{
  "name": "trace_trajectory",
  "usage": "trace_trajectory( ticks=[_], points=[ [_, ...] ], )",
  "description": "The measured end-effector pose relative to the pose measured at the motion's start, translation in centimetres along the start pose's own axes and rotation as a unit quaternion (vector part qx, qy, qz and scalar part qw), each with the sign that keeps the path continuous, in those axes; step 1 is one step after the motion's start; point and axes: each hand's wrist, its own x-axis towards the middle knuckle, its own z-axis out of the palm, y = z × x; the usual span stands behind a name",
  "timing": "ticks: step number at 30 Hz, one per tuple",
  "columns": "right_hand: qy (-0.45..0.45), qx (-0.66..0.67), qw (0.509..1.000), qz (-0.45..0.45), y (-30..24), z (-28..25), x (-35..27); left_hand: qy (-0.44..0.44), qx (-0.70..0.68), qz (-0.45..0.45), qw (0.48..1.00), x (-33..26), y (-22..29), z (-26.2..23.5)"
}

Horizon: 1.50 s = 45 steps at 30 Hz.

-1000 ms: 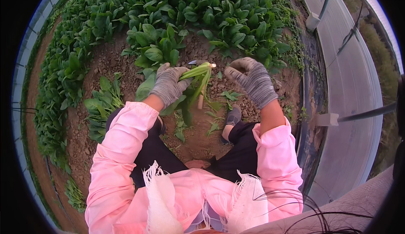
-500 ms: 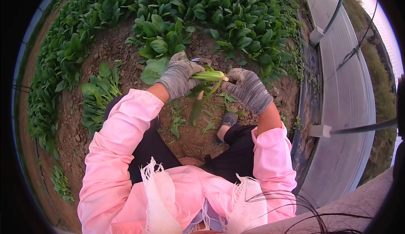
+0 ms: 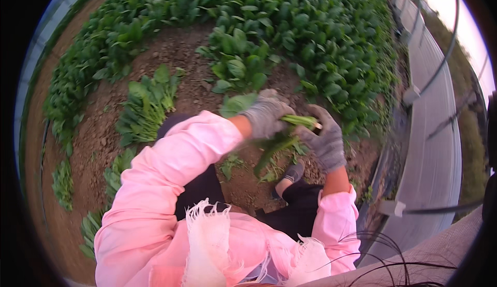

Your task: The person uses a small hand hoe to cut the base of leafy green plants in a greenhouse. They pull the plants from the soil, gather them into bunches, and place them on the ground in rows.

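A pile of cut greens (image 3: 147,108) lies on bare brown soil (image 3: 103,137) at the left, with rows of leafy plants (image 3: 290,23) beyond. The gloved left hand (image 3: 265,115) has its fingers curled around a bunch of greens (image 3: 282,139), leaves hanging down. The gloved right hand (image 3: 325,141) pinches the stem ends. A pale plastic wall (image 3: 435,131) runs along the right.
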Motion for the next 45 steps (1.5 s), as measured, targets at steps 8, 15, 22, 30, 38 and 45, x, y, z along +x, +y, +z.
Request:
trace_trajectory(
  ticks=[8,15,22,30,38,45],
  points=[
    [0.110,-0.057,0.992,-0.016,-1.7,-2.0,-0.1,0.242,0.045,-0.041,0.968,-2.5,4.0,-1.9],
    [0.188,-0.228,0.922,-0.251,-8.9,-2.2,0.1,0.091,-0.697,0.010,0.711,-10.1,11.5,-2.5],
    [0.133,-0.174,0.865,-0.452,-17.2,4.1,-4.4,0.078,-0.897,0.104,0.422,-13.4,11.2,-3.5],
    [0.002,-0.113,0.873,-0.474,-16.9,10.6,-7.2,0.232,-0.911,0.026,0.341,-21.0,8.5,-3.9],
    [-0.154,-0.097,0.895,-0.406,-16.3,16.3,-7.3,0.293,-0.911,-0.054,0.285,-25.8,2.3,0.7],
    [-0.178,-0.074,0.921,-0.339,-13.5,16.1,-7.2,0.430,-0.821,-0.235,0.293,-34.5,-3.7,2.5]
  ],
)
